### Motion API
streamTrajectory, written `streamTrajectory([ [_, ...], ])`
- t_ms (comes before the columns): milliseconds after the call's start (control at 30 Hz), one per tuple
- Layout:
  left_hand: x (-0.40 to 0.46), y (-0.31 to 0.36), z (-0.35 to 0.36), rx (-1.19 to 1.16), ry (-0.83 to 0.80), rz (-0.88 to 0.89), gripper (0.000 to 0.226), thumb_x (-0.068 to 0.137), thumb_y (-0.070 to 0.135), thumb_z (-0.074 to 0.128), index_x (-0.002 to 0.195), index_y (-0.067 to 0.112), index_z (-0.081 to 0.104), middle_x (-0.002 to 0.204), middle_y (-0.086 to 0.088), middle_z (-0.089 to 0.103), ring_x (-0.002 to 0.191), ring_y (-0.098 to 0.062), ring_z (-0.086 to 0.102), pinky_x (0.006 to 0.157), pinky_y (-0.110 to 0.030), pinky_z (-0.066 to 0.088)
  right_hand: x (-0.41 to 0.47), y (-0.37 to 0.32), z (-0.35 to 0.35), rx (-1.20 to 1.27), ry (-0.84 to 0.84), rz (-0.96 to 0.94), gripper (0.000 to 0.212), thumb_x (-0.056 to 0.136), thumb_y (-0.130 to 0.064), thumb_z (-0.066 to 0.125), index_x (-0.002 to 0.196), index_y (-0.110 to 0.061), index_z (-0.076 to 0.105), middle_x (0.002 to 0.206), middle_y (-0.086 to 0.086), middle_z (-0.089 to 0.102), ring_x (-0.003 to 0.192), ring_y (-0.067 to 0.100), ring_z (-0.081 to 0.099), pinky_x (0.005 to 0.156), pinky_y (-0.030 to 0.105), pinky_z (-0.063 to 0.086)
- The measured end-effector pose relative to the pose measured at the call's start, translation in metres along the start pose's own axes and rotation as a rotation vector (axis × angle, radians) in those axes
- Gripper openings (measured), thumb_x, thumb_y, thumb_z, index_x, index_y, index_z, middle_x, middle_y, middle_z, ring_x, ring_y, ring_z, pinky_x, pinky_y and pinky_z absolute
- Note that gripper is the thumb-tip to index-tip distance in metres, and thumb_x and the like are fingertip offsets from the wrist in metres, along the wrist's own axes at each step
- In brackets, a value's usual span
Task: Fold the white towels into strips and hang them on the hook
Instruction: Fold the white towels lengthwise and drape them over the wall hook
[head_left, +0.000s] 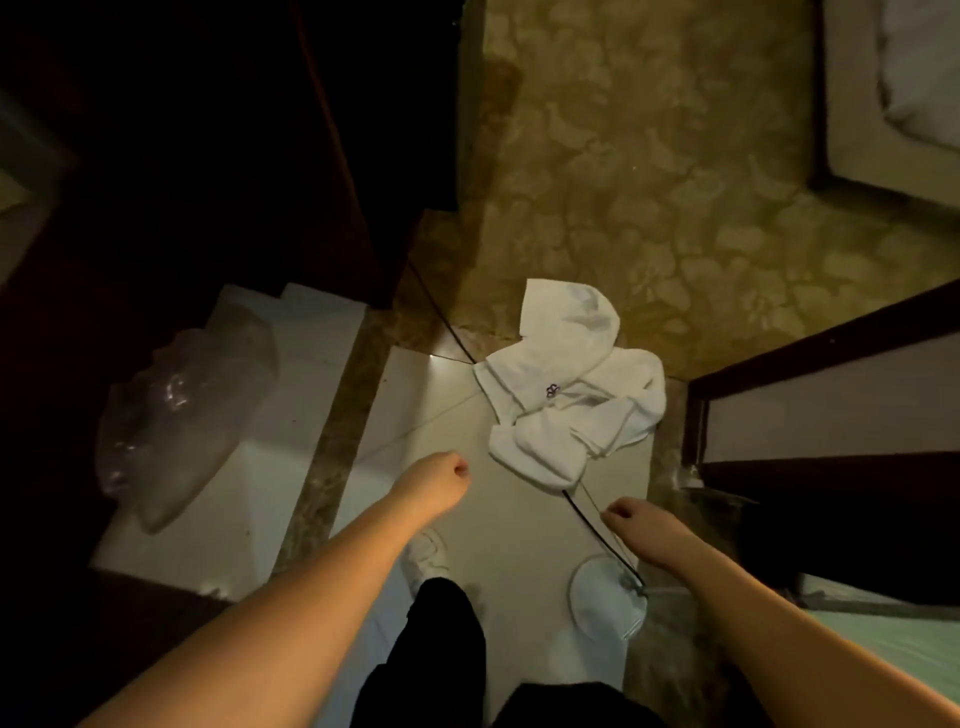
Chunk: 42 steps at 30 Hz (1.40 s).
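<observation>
A heap of crumpled white towels (569, 387) lies on the pale floor tiles, with a small dark emblem on one of them. My left hand (441, 478) hangs above the floor to the left of the heap, its fingers curled in and holding nothing. My right hand (636, 522) is lower right of the heap, fingers also curled with nothing in them. Neither hand touches the towels. No hook is in view.
A crumpled clear plastic bag (182, 415) lies on a white ledge at left. A thin black cord (597, 530) runs across the tiles under the towels. White shoes (605, 597) and black trousers (441, 639) show below. Dark wood frames stand right (810, 353) and upper left.
</observation>
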<state>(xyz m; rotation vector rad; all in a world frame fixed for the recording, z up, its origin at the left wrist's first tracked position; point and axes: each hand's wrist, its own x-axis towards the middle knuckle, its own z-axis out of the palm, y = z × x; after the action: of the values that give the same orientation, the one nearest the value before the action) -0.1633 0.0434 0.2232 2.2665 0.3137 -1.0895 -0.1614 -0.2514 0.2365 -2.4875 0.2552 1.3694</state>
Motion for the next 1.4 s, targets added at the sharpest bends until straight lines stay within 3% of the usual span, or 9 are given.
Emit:
streamTrajectory([
  [333, 0.220, -0.021, 0.044, 0.091, -0.126, -0.069, 0.030, 0.099, 0.029, 0.049, 0.120, 0.013, 0.064, 0.116, -0.012, 0.067, 0.100, -0.028, 0.062, 0.088, -0.035, 0.052, 0.212, 0.021, 0.032, 0.028, -0.109, 0.039, 0.034, 0.101, -0.034, 0.051, 0.113, -0.005, 0.065, 0.118, 0.016, 0.064, 0.106, 0.028, 0.061, 0.073, 0.027, 0.037],
  [467, 0.294, -0.029, 0.087, 0.076, -0.123, -0.106, 0.028, 0.098, 0.028, 0.050, 0.116, 0.015, 0.066, 0.114, -0.009, 0.067, 0.099, -0.027, 0.062, 0.080, -0.031, 0.047, 0.301, 0.033, 0.046, -0.041, -0.121, 0.015, 0.042, 0.099, -0.036, 0.052, 0.130, -0.008, 0.059, 0.135, 0.016, 0.055, 0.121, 0.030, 0.055, 0.092, 0.030, 0.042],
  [600, 0.361, -0.023, 0.121, -0.319, -0.032, -0.152, 0.020, 0.096, 0.020, 0.056, 0.107, 0.014, 0.071, 0.109, -0.010, 0.071, 0.096, -0.026, 0.065, 0.078, -0.031, 0.048, 0.376, 0.032, 0.053, -0.040, -0.077, -0.038, 0.043, 0.099, -0.035, 0.052, 0.136, -0.013, 0.056, 0.142, 0.014, 0.052, 0.127, 0.029, 0.051, 0.101, 0.031, 0.040],
  [767, 0.431, -0.010, 0.158, -0.853, -0.002, -0.301, 0.025, 0.097, 0.015, 0.059, 0.121, 0.014, 0.064, 0.106, -0.009, 0.066, 0.094, -0.023, 0.063, 0.084, -0.034, 0.051, 0.444, 0.013, 0.066, 0.156, 0.100, -0.159, 0.052, 0.095, -0.021, 0.062, 0.143, -0.008, 0.047, 0.146, 0.014, 0.047, 0.133, 0.028, 0.046, 0.108, 0.028, 0.030],
  [833, 0.451, -0.005, 0.169, -0.911, -0.012, -0.323, 0.011, 0.098, 0.014, 0.057, 0.105, 0.019, 0.064, 0.105, -0.010, 0.064, 0.096, -0.025, 0.061, 0.086, -0.035, 0.051, 0.463, 0.006, 0.071, 0.203, 0.186, -0.213, 0.056, 0.093, -0.016, 0.064, 0.145, -0.006, 0.045, 0.147, 0.014, 0.046, 0.137, 0.027, 0.042, 0.110, 0.025, 0.025],
  [967, 0.481, 0.002, 0.183, -1.107, -0.016, -0.324, 0.022, 0.094, 0.006, 0.056, 0.084, 0.021, 0.068, 0.084, -0.002, 0.069, 0.078, -0.018, 0.062, 0.071, -0.028, 0.050, 0.493, 0.000, 0.080, 0.277, 0.184, -0.221, 0.062, 0.093, -0.016, 0.065, 0.149, -0.006, 0.040, 0.153, 0.013, 0.042, 0.141, 0.024, 0.039, 0.112, 0.024, 0.024],
  [1100, 0.495, 0.006, 0.186, -1.285, -0.002, -0.342, 0.020, 0.092, 0.007, 0.062, 0.107, 0.019, 0.067, 0.080, 0.000, 0.073, 0.068, -0.011, 0.069, 0.051, -0.019, 0.049, 0.509, 0.001, 0.084, 0.239, 0.199, -0.250, 0.060, 0.089, -0.020, 0.072, 0.142, -0.004, 0.048, 0.142, 0.014, 0.051, 0.132, 0.026, 0.047, 0.108, 0.026, 0.031],
  [1267, 0.501, 0.007, 0.178, -1.132, -0.044, -0.202, 0.025, 0.088, 0.006, 0.067, 0.104, 0.026, 0.065, 0.082, 0.006, 0.076, 0.079, -0.010, 0.071, 0.054, -0.019, 0.052, 0.518, -0.005, 0.078, 0.352, 0.269, -0.159, 0.039, 0.093, -0.021, 0.067, 0.128, -0.005, 0.061, 0.122, 0.012, 0.065, 0.114, 0.028, 0.060, 0.082, 0.021, 0.035],
  [1400, 0.494, 0.011, 0.159, -0.595, -0.004, 0.013, 0.036, 0.095, 0.005, 0.052, 0.120, 0.030, 0.061, 0.097, 0.012, 0.072, 0.096, -0.014, 0.063, 0.067, -0.021, 0.047, 0.500, -0.010, 0.064, 0.263, 0.274, -0.200, 0.013, 0.096, -0.017, 0.056, 0.094, -0.010, 0.066, 0.084, 0.006, 0.062, 0.090, 0.029, 0.061, 0.065, 0.030, 0.030],
])
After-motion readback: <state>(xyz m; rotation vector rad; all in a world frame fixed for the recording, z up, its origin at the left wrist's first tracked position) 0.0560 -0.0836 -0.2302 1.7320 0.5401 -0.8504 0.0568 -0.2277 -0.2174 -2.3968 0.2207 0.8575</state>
